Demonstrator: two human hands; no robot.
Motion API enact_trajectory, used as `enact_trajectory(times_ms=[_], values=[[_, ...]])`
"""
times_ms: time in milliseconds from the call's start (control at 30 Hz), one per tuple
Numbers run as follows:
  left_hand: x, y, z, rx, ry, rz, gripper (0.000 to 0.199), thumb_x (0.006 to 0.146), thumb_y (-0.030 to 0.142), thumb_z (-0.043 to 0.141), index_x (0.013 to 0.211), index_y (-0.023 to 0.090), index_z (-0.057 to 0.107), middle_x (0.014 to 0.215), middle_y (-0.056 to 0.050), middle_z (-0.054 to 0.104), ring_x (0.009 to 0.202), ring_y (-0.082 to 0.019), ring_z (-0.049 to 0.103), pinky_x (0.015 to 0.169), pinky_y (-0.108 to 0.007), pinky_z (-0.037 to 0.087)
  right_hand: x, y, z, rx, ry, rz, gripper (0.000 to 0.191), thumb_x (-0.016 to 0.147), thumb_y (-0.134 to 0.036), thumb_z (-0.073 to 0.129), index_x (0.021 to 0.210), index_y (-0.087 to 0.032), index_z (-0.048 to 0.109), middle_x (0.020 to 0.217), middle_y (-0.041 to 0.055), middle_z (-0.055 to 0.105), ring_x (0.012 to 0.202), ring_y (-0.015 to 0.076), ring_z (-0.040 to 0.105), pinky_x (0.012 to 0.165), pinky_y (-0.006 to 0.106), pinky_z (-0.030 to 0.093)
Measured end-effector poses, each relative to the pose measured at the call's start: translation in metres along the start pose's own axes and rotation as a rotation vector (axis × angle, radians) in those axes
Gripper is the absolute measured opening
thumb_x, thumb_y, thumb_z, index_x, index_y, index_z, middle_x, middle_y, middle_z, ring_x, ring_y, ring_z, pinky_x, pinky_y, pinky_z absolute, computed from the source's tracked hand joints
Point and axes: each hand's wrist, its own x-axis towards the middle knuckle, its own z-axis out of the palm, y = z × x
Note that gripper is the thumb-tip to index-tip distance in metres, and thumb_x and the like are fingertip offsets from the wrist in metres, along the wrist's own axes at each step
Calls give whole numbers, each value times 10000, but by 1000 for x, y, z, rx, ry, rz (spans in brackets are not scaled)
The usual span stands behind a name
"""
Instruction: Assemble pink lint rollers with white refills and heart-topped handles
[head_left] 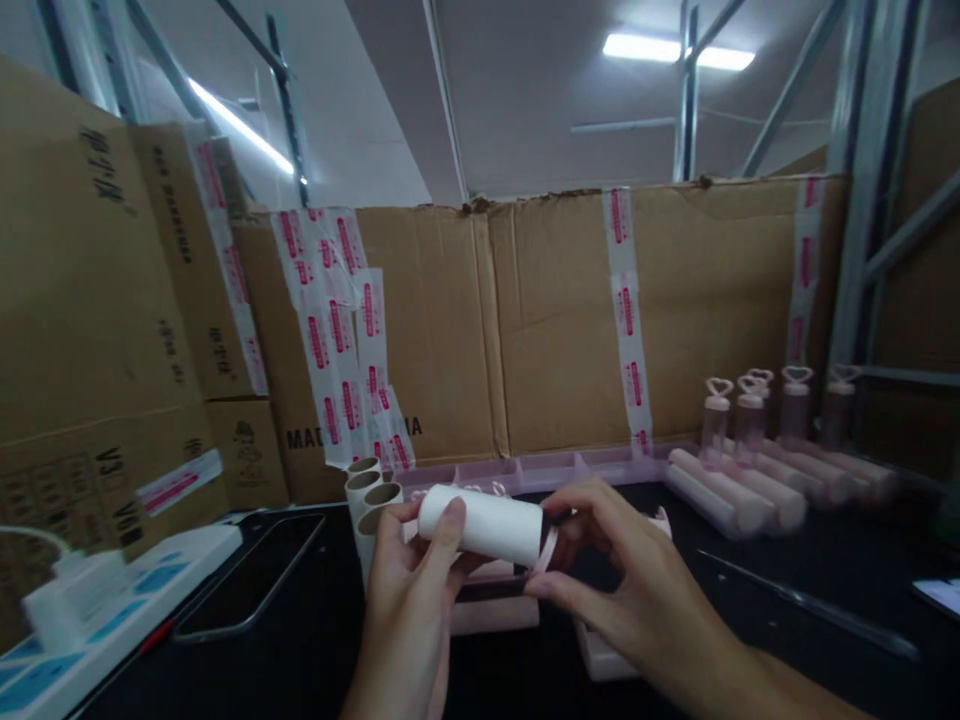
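My left hand point(420, 590) is wrapped round a white cardboard tube point(487, 524), its thumb on top. The tube lies nearly level, tilted slightly down to the right. At its right end my right hand point(607, 560) pinches a pale pink ring-like piece point(548, 551) between thumb and fingers; the piece touches or nearly touches the tube's edge. Just behind my left hand stand several white tubes point(363, 480) with open tops. Below the held tube lies a pink tube point(495, 615), and another pink piece point(604, 658) is partly hidden under my right hand.
Several pink tubes point(720, 490) and clear ones with heart-shaped tops point(716, 425) are at the right. A thin pen-like tool point(817, 605) lies before them. At left are a phone point(251, 578) and a power strip point(142, 600). Cardboard point(555, 340) stands behind a pink tray point(547, 470).
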Motion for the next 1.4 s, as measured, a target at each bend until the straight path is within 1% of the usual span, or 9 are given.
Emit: enact_trajectory(times_ms=[267,467,667,767,933,1100,1200,1333,1400], values=[[-5,7,3,26,-61,-1,300,790,384,759,946,226,557,989,6,660,927,-189,652,751,-288,564,4,-10,-9,70,-17,42,352,785,-184,758,1068,-200,550,892,-1,590,776,154,611,712,291,489],[-6,8,6,-13,-115,-106,313,764,351,793,972,221,599,1018,0,688,930,-204,675,765,-307,579,3,-7,-7,120,35,70,359,767,-295,799,1039,-219,577,830,-29,571,713,143,579,655,276,451],[-6,9,8,-95,-90,-160,198,827,254,739,965,211,603,995,-11,717,792,-139,673,647,-222,585,4,-7,-6,124,101,223,380,733,-373,819,993,-211,593,721,-48,545,634,140,522,562,257,386],[-5,10,9,-94,-54,-183,183,839,216,712,992,205,613,988,-35,726,771,-159,687,578,-227,582,4,-8,-5,126,111,143,244,805,-338,760,966,-216,623,747,-38,550,644,133,518,572,253,384],[-4,9,9,-94,-10,-260,182,863,205,662,1040,208,617,1076,-80,733,788,-186,712,562,-243,573,2,-12,-6,154,101,-51,172,866,-250,699,1015,-230,616,1050,12,600,743,118,562,676,253,437],[-15,16,16,-121,-36,-348,226,851,326,682,1056,243,636,1039,-52,736,844,-210,709,598,-257,575,0,-12,-1,205,-11,-64,364,800,-303,778,1096,-246,574,988,-5,598,720,119,571,656,240,470],[-21,24,22,-84,-21,-370,305,841,299,672,1142,291,622,951,-23,735,848,-228,718,597,-271,583,0,-9,3,146,-150,-138,520,753,-361,817,1179,-243,543,1120,39,577,764,132,584,670,252,502],[-21,30,26,-66,-11,-337,500,766,265,724,1241,299,574,919,-36,748,812,-271,739,554,-306,585,3,-11,-3,68,-175,-144,698,693,-427,854,1281,-255,517,1232,81,588,1002,219,609,859,330,521],[-21,27,25,-74,-32,-311,596,725,269,765,1279,300,547,903,-47,753,770,-287,744,544,-327,585,6,-13,-8,11,-208,-149,884,655,-447,872,1399,-252,434,1353,122,553,1200,287,551,1009,404,461]])
